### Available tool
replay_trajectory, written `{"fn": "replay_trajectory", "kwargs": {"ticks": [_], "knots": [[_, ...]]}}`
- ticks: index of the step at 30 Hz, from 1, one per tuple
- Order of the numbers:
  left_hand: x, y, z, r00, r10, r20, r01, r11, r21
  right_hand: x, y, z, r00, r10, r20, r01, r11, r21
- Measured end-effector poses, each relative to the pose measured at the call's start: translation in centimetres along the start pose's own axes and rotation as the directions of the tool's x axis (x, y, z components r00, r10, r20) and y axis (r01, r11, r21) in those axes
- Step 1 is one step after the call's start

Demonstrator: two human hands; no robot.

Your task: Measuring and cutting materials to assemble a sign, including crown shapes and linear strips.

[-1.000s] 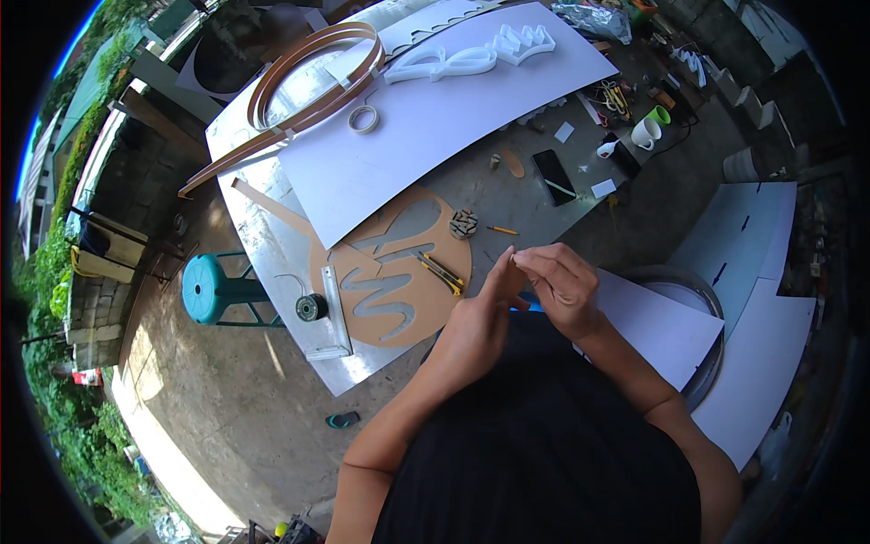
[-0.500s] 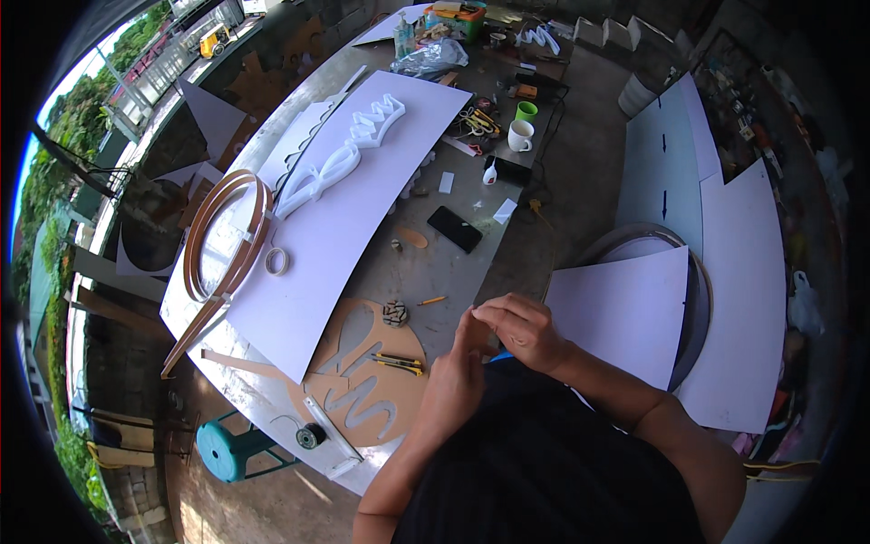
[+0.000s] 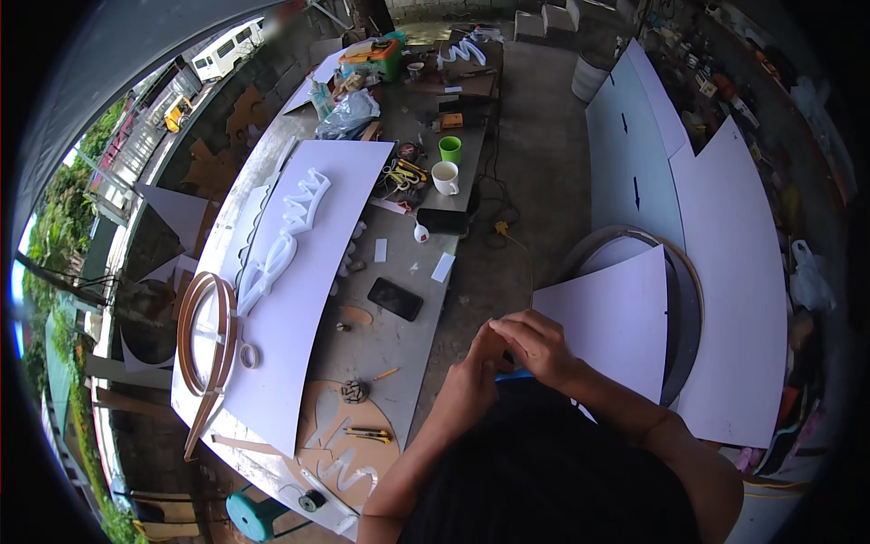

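To the person's left runs a long grey table (image 3: 403,344), bearing a broad white sheet (image 3: 317,272). To the right, just beside the hands, is a smaller white panel (image 3: 603,335); left of them, on the table, lies a brown cut-out board (image 3: 379,412). Between panel and board, the right hand (image 3: 536,346) and left hand (image 3: 469,376) meet, fingertips narrowly pinched; I cannot tell whether they hold anything. Yellow-and-black cutters (image 3: 369,435) rest on the board, a small pencil (image 3: 388,373) beside it.
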State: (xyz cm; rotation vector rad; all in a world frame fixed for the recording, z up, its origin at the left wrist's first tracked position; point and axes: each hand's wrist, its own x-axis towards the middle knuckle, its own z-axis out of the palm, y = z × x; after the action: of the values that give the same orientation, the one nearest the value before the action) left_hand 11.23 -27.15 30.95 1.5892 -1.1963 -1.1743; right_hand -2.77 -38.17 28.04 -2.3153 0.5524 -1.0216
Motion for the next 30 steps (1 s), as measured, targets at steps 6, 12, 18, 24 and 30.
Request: {"fn": "replay_trajectory", "kwargs": {"ticks": [6,12,18,24,30], "knots": [[6.8,3.3,4.0,0.993,0.004,0.122,-0.002,1.000,-0.023,0.6,5.3,-6.0,0.998,0.034,-0.044,-0.037,0.996,-0.079],[13.1,5.0,6.2,0.972,0.047,0.232,-0.050,0.999,0.005,1.4,9.4,-9.8,0.991,0.077,-0.112,-0.093,0.984,-0.149],[19.8,5.1,7.1,0.948,0.073,0.309,-0.079,0.997,0.006,3.6,14.0,-11.7,0.977,0.122,-0.174,-0.157,0.966,-0.204],[27.9,5.1,6.0,0.929,0.107,0.355,-0.109,0.994,-0.014,8.5,19.3,-12.0,0.964,0.142,-0.224,-0.198,0.947,-0.252],[35.7,7.1,3.3,0.911,0.101,0.401,-0.093,0.995,-0.039,14.4,24.2,-12.5,0.957,0.179,-0.226,-0.237,0.935,-0.264]]}}
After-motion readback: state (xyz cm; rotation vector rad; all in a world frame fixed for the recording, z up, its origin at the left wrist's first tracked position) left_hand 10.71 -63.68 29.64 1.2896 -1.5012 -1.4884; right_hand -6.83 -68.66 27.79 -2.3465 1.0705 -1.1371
